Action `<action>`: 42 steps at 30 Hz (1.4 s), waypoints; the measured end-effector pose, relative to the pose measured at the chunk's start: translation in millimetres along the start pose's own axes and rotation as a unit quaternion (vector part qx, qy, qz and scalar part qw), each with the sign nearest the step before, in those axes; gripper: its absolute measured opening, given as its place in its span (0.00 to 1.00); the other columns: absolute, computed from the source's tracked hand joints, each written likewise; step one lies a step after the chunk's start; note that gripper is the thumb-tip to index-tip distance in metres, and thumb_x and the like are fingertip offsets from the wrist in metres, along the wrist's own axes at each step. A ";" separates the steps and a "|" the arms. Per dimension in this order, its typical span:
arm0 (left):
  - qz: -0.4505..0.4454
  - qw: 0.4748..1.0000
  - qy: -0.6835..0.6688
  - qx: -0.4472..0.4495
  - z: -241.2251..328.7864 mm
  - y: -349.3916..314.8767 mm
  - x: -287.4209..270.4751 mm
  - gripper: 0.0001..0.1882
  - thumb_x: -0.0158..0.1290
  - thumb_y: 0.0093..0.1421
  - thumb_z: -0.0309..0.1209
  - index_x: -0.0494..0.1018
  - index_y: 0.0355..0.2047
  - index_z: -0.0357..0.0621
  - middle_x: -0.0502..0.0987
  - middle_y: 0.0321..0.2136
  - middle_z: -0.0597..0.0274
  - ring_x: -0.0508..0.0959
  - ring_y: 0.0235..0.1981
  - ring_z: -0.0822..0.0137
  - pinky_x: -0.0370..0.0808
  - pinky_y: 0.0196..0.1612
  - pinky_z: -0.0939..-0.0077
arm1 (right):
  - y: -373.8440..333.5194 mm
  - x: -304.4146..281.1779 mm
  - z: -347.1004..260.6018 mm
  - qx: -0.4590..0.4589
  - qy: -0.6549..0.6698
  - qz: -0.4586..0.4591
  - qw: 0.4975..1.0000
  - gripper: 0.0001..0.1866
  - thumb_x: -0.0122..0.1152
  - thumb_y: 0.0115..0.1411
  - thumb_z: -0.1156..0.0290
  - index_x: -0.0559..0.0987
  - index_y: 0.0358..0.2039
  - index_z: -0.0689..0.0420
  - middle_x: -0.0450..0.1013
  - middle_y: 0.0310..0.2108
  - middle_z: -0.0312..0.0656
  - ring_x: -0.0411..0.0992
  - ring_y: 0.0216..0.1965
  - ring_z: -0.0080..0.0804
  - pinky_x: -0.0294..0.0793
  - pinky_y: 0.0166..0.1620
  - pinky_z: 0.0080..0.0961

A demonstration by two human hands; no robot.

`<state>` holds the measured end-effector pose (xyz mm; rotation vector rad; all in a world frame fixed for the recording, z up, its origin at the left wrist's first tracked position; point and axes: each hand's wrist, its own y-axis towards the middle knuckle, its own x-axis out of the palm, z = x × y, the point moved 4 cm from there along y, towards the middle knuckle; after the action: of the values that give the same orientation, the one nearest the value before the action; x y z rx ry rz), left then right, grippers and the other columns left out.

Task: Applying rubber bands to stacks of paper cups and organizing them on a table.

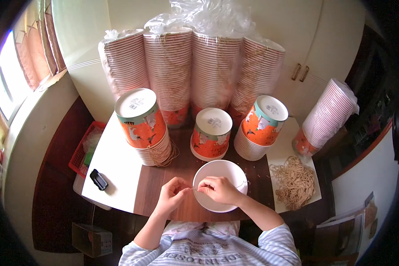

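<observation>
Head view looks down on a dark brown wooden table (164, 186) with white paper sheets laid over its left (115, 170) and right (281, 155) parts. At the centre, just below the middle, stands a white round paper bowl (217, 170), open side up. The right hand (219, 189) rests over the bowl's near rim, fingers pinched shut on a thin pale string (240, 183) that runs toward 3 o'clock across the bowl; the left hand (173, 195), at 9 o'clock of the bowl, has its fingers curled closed, touching the right hand's fingertips, though what they grip is too small to tell. At 12 o'clock stand three upturned stacks of orange printed paper bowls (142, 126), and behind them tall plastic-wrapped bowl stacks (195, 66) against cream cupboard doors (297, 40). At 3 o'clock lies a heap of tan string loops (293, 181); at 9 o'clock, a small black object (99, 179) and a red basket (82, 150). A curtained window (13, 75) sits at 10 o'clock.
</observation>
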<state>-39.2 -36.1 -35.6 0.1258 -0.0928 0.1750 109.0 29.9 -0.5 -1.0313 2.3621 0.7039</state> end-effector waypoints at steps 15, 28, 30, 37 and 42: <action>-0.050 0.996 0.069 -0.039 1.9 -7.8 5.6 0.06 0.51 0.55 0.26 0.71 0.29 0.33 0.72 0.22 0.69 0.69 0.25 0.82 0.67 0.28 0.89 | 0.0 -4.5 -10.3 -0.026 -0.015 0.037 0.999 0.04 0.58 0.51 0.72 0.74 0.27 0.59 0.72 0.24 0.42 0.71 0.25 0.36 0.69 0.29 0.27; 0.014 0.997 0.073 -0.025 -5.7 -9.0 10.3 0.04 0.54 0.53 0.25 0.74 0.29 0.37 0.63 0.14 0.77 0.60 0.17 0.86 0.57 0.19 0.90 | 0.0 -3.4 -11.7 -0.041 -0.036 0.045 0.998 0.03 0.57 0.51 0.74 0.73 0.26 0.58 0.71 0.23 0.42 0.71 0.25 0.36 0.69 0.27 0.28; 0.026 0.995 0.091 -0.015 -6.9 -9.4 9.4 0.04 0.55 0.53 0.25 0.74 0.29 0.38 0.62 0.13 0.78 0.58 0.16 0.86 0.56 0.18 0.90 | -0.3 -2.4 -11.4 -0.040 -0.044 0.043 0.997 0.03 0.56 0.51 0.74 0.72 0.26 0.58 0.71 0.23 0.42 0.71 0.24 0.37 0.69 0.27 0.28; 0.024 0.993 0.111 0.021 -4.5 -7.2 9.5 0.04 0.52 0.53 0.24 0.74 0.29 0.36 0.73 0.17 0.67 0.68 0.20 0.83 0.66 0.23 0.87 | -3.2 1.8 -7.2 -0.041 -0.065 0.045 0.996 0.03 0.55 0.50 0.75 0.71 0.25 0.58 0.71 0.22 0.41 0.71 0.24 0.38 0.68 0.26 0.30; 0.023 0.989 0.141 0.027 0.3 -9.0 10.0 0.04 0.51 0.53 0.22 0.73 0.30 0.35 0.76 0.21 0.61 0.73 0.23 0.79 0.70 0.27 0.85 | -3.4 3.1 -8.1 -0.049 -0.060 0.023 0.997 0.03 0.56 0.50 0.75 0.71 0.25 0.58 0.71 0.22 0.41 0.71 0.24 0.38 0.68 0.26 0.30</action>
<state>-27.8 -43.2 -35.3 0.1527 0.1904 0.2400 108.0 21.3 2.9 -0.9496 2.2741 0.8816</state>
